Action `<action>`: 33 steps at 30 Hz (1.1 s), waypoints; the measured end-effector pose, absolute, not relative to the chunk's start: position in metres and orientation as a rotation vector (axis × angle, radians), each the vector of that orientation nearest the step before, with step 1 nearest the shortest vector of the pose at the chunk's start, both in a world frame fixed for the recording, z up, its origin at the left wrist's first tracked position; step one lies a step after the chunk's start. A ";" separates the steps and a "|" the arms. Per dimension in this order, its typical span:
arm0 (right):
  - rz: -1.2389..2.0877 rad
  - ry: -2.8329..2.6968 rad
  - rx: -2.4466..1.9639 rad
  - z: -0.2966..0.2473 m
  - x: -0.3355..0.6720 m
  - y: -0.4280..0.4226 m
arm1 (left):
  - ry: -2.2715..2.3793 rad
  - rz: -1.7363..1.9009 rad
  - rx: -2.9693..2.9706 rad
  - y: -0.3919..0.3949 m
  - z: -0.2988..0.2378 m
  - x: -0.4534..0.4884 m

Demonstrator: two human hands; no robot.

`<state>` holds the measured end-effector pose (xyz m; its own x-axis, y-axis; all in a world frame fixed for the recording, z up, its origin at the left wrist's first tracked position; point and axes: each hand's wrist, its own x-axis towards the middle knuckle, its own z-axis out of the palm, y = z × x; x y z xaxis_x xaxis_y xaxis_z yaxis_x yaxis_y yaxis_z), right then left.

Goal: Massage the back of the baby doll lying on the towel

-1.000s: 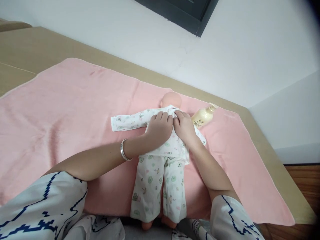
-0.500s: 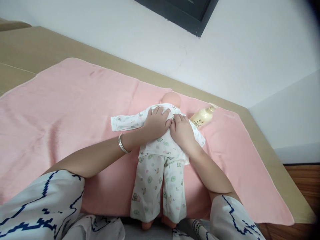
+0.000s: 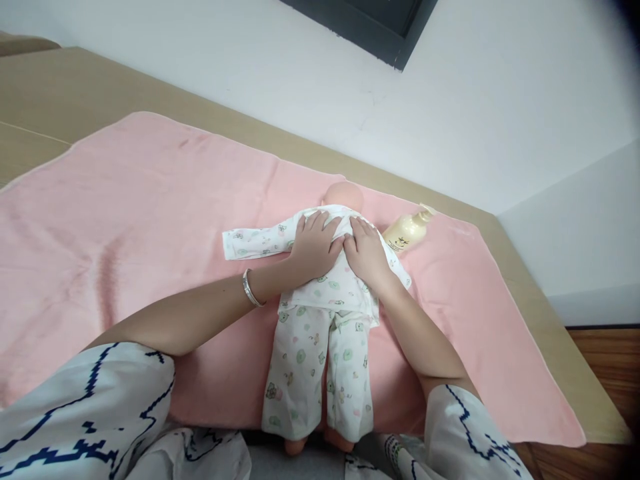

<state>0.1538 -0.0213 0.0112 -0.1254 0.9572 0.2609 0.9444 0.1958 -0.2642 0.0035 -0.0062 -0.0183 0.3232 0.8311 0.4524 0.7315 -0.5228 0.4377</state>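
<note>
A baby doll (image 3: pixel 344 195) lies face down, its bald head pointing away from me and its feet at the near edge. It wears a white printed top (image 3: pixel 327 293) and matching trousers (image 3: pixel 297 373). My left hand (image 3: pixel 315 247), a silver bangle at its wrist, rests flat on the left side of the doll's upper back, fingers spread. On the right side of the back lies my right hand (image 3: pixel 367 253), its fingers stretched out over the cloth. Both thumbs are close together near the spine. Neither hand grips anything.
A pale yellow pump bottle (image 3: pixel 407 230) lies tilted beside the doll's right shoulder. Under everything spreads a pink blanket (image 3: pixel 165 220) on a tan table (image 3: pixel 200 107). A white wall (image 3: pixel 450 120) with a dark frame (image 3: pixel 385 33) rises behind.
My right hand has slid slightly up and outward on the doll's back, its fingers nearer the shoulder. The left hand stays almost in place. The view has shifted a little.
</note>
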 end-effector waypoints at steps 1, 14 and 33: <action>0.081 -2.118 -1.781 0.015 0.154 -0.024 | 1.421 1.011 2.411 -0.006 -0.020 0.003; 0.023 -2.087 -1.572 0.013 0.147 -0.041 | 1.047 1.499 2.190 -0.002 -0.043 -0.005; 0.105 -2.007 -1.474 0.004 0.140 -0.044 | 1.165 1.311 2.215 -0.001 -0.032 -0.005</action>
